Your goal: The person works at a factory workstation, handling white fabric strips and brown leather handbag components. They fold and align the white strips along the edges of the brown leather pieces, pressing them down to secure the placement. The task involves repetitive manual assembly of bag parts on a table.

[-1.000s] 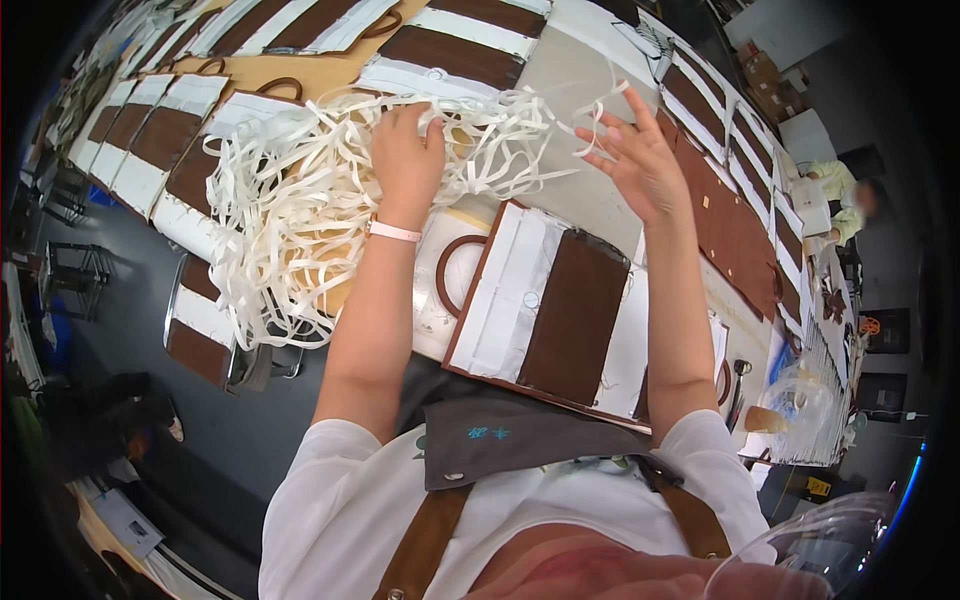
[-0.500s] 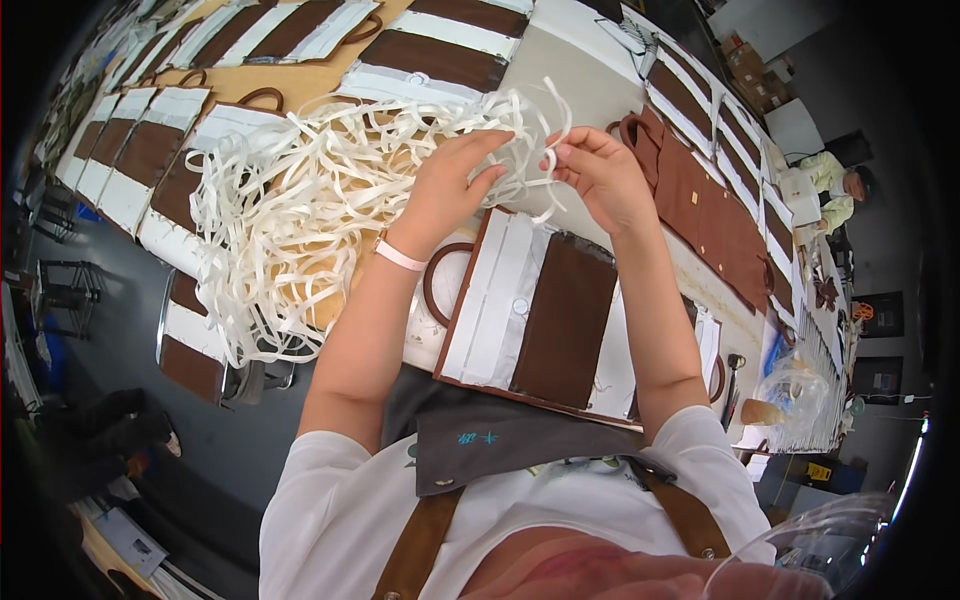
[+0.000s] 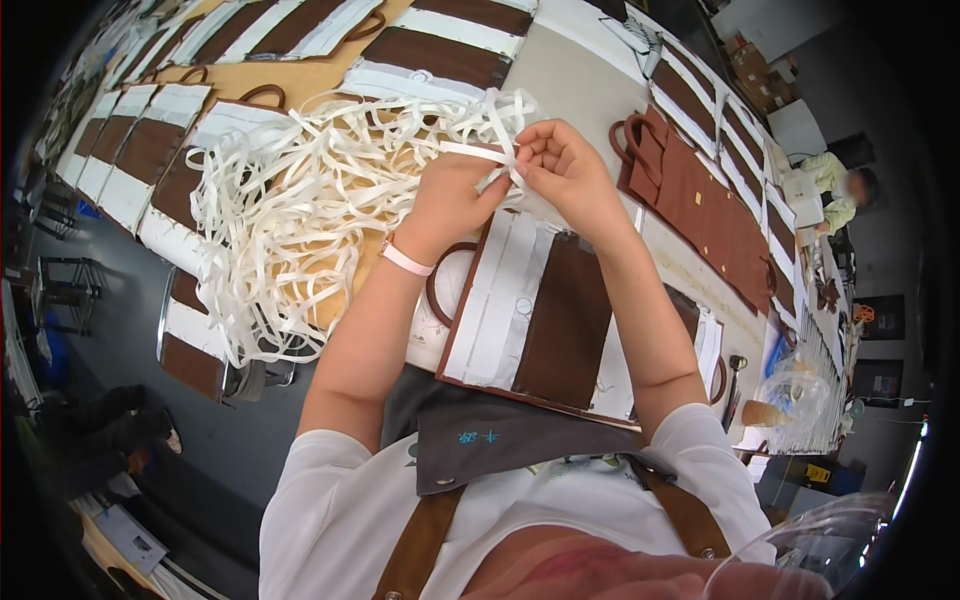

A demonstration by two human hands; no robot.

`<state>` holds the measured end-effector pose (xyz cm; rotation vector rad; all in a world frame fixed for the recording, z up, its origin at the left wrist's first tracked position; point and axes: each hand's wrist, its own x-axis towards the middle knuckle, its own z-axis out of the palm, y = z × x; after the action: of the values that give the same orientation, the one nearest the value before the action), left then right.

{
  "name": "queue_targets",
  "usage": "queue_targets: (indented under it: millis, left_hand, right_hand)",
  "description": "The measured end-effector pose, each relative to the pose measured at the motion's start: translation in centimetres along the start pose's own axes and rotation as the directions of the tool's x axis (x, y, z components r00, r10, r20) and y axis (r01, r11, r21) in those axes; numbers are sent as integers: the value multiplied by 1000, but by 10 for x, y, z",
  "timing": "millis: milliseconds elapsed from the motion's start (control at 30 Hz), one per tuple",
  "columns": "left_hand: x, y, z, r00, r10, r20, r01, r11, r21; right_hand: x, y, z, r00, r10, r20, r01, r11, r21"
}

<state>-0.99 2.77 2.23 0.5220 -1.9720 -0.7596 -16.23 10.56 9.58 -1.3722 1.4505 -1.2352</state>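
Above the far edge of a brown and white bag panel, my two hands meet over a white strip. My right hand (image 3: 565,172) pinches the white strip (image 3: 480,152) between thumb and fingertips. Close beside it, my left hand (image 3: 455,195) is closed toward the same strip, its fingertips partly hidden. A large tangled heap of white strips (image 3: 290,210) spreads on the table left of my hands. The bag panel (image 3: 565,320) lies in front of me between my forearms, with a brown loop handle (image 3: 438,285) at its left side and a round snap (image 3: 522,306) on its light band.
More brown and white panels (image 3: 150,140) lie along the left and far table. Brown bag pieces with handles (image 3: 690,200) lie to the right. A hammer-like tool (image 3: 735,375) and a clear plastic bag (image 3: 795,395) are at the right edge. Another person (image 3: 835,190) is farther right.
My right hand has moved left and slightly down to meet my left hand. The strip now stretches across between them, where before a loose loop stood up by my right fingertips.
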Motion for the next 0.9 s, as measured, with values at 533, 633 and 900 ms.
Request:
queue_targets:
  millis: [533,633,900]
  left_hand:
    - [5,-10,-11,924,-372,85,238,389,-890]
    - [6,-19,-19,917,-389,83,161,173,-972]
    - [5,-29,-21,931,-300,207,256,135,-957]
  right_hand:
    - [30,24,-31,910,-85,-405,-20,969,-248]
    - [43,33,-70,842,15,-540,54,992,112]
    - [57,-5,-71,869,-20,-495,233,898,373]
